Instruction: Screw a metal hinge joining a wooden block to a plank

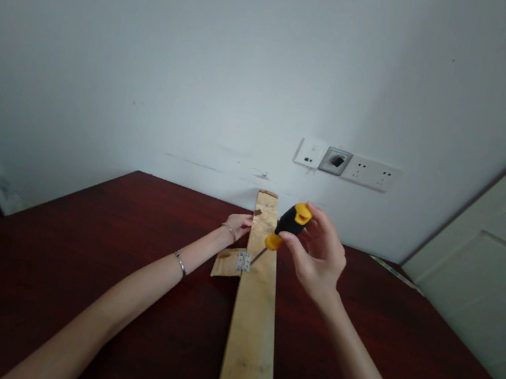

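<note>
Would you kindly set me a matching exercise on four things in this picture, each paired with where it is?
Things:
1. screwdriver
2. hinge
3. left hand
4. socket strip

Places:
a. on the white wall
b. at the left edge of the plank, near its far end
c. in the right hand
d. between the plank and the small wood piece

Pairs: 1-c, 2-d, 3-b, 4-a.

This looks to me like an ordinary room in a home. A plain white wall [210, 45] rises beyond my fingers [320, 224], with a row of wall sockets [359, 169] set low in it just above them. Under my fingers lies a dark red-brown table [52, 245], and well to their right stands a white panelled door [505, 260].
</note>
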`<state>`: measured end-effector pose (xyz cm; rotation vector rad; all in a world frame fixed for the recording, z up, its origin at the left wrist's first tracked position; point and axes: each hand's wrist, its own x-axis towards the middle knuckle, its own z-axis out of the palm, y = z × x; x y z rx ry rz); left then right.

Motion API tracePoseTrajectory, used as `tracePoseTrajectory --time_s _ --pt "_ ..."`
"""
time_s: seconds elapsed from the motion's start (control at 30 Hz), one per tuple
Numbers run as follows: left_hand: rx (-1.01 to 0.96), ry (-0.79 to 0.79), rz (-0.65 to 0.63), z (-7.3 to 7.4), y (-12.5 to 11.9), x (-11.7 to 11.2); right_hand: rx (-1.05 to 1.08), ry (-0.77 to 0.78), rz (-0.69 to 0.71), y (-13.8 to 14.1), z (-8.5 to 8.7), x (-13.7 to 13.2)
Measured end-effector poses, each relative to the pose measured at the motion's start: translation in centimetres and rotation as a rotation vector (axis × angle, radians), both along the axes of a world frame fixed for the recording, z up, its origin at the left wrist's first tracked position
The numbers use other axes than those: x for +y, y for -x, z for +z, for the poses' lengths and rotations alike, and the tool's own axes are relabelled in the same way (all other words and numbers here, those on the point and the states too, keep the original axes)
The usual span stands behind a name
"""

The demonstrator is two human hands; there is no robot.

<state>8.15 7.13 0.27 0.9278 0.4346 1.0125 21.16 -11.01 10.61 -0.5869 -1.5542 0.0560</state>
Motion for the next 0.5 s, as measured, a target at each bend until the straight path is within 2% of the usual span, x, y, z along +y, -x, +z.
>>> tracePoseTrajectory --time_s 0.13,0.5 --pt "0.017 -0.051 -0.023 0.0 0.1 0.2 -0.019 0.016 -0.009 0.1 0.0 0.0" --pt "0.026 -0.033 -0.03 -0.7 0.2 1.0 -0.075 -0.004 -0.009 0.3 -0.1 0.1"
